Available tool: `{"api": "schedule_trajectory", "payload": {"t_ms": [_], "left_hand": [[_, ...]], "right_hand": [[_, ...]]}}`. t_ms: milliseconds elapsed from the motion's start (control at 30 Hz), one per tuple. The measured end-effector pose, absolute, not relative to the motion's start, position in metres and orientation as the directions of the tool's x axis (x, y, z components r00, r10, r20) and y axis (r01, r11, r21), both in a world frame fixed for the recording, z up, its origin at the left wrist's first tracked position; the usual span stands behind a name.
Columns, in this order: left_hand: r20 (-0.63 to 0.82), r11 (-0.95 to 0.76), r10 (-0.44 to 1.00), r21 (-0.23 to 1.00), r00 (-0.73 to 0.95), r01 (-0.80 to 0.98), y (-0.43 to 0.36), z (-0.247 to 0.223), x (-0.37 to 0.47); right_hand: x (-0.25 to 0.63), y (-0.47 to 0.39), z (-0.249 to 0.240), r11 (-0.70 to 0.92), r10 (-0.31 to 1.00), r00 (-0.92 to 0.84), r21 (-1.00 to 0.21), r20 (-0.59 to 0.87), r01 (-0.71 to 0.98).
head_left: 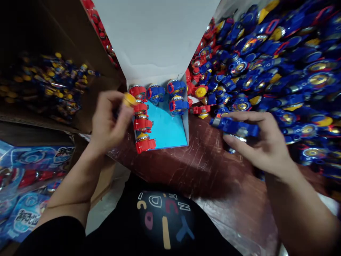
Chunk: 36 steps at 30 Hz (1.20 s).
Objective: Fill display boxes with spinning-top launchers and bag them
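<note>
Head view: the 2 bare hands are apart, 1 on each side of the box, and each holds 1 thing. The right hand has its grip closed on 1 blue toy, pinched between thumb and fingers in the air to the right of the box. The left hand has a narrow grip, thumb and fingers on 1 yellow cap, at the box's left edge, just beside the red toys.

Inside the box, on its light blue floor, are 7 toys: 4 red toys in 1 column along the left wall, and 3 blue toys, 1 at the back next to the column and 2 at the right wall, 1 in front of the other. 1 white flap stands up behind them.

Just outside the right wall, at least 2 loose toys lie on the brown tabletop, both red. Past them spreads 1 heap, mostly blue with some red, blurred and too crowded to count. More red shows behind the flap's left edge.

At far left, 1 carton holds many small yellow-capped pieces, also beyond counting. Below it are printed blue packs, their number unclear.
</note>
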<state>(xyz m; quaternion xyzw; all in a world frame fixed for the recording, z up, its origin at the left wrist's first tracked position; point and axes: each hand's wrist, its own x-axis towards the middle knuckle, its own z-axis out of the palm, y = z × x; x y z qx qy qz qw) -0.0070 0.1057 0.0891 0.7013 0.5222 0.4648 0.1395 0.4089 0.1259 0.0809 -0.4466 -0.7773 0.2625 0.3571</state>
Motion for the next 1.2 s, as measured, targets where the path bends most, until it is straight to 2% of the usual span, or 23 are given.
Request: {"api": "schedule_trajectory", "payload": {"t_ms": [67,133,233,333,400,433,500,567,600,667,767,833,900,1000,1067,1133,1200], "left_hand": [[0.309,-0.451,0.884,0.762,0.351,0.465,0.071,0.112,0.024],[0.175,-0.398,0.839,0.844,0.515,0.361,0.057,0.127,0.044],[0.12,-0.312,0.841,0.904,0.528,0.291,0.056,0.134,0.054],[0.187,-0.371,0.851,0.875,0.491,0.31,0.056,0.128,0.056],[0.335,-0.531,0.811,0.766,0.479,0.363,0.055,0.117,0.057],[0.439,-0.631,0.765,0.66,0.472,0.408,0.055,0.11,0.059],[0.638,-0.77,0.618,0.373,0.46,0.517,0.059,0.096,0.061],[0.73,-0.787,0.499,0.154,0.467,0.598,0.065,0.086,0.059],[0.73,-0.781,0.493,0.133,0.473,0.61,0.069,0.085,0.057],[0.66,-0.767,0.586,0.264,0.47,0.585,0.076,0.089,0.05],[0.452,-0.641,0.765,0.594,0.459,0.485,0.079,0.103,0.038],[0.351,-0.559,0.809,0.705,0.471,0.436,0.078,0.107,0.033],[0.38,-0.585,0.794,0.687,0.474,0.43,0.076,0.105,0.032],[0.501,-0.652,0.758,0.545,0.418,0.528,0.081,0.096,0.032],[0.502,-0.618,0.778,0.501,0.378,0.606,0.096,0.094,0.028],[0.46,-0.568,0.815,0.513,0.352,0.644,0.121,0.094,0.019],[0.417,-0.543,0.835,0.518,0.359,0.661,0.152,0.093,0.009]], "right_hand": [[0.384,0.112,0.107,0.586,0.786,-0.417,-0.764,0.456,0.27],[0.357,0.105,0.123,0.668,0.688,-0.472,-0.735,0.55,0.117],[0.329,0.103,0.129,0.719,0.606,-0.541,-0.692,0.583,0.06],[0.321,0.1,0.125,0.763,0.562,-0.553,-0.644,0.615,0.059],[0.319,0.095,0.121,0.758,0.577,-0.538,-0.648,0.614,0.074],[0.318,0.093,0.119,0.722,0.628,-0.511,-0.684,0.587,0.102],[0.314,0.089,0.114,0.568,0.777,-0.431,-0.806,0.459,0.166],[0.313,0.09,0.11,0.403,0.863,-0.407,-0.895,0.301,0.193],[0.315,0.092,0.109,0.379,0.862,-0.431,-0.904,0.267,0.198],[0.324,0.1,0.11,0.479,0.8,-0.513,-0.846,0.309,0.237],[0.343,0.113,0.115,0.777,0.604,-0.647,-0.526,0.466,0.346],[0.353,0.116,0.118,0.849,0.524,-0.711,-0.357,0.469,0.39],[0.354,0.115,0.119,0.821,0.57,-0.681,-0.344,0.459,0.455],[0.344,0.115,0.122,0.67,0.742,-0.508,-0.516,0.438,0.534],[0.336,0.124,0.128,0.591,0.804,-0.445,-0.614,0.394,0.523],[0.328,0.141,0.135,0.622,0.782,-0.47,-0.569,0.409,0.538],[0.32,0.161,0.141,0.681,0.732,-0.547,-0.401,0.406,0.613]]}}
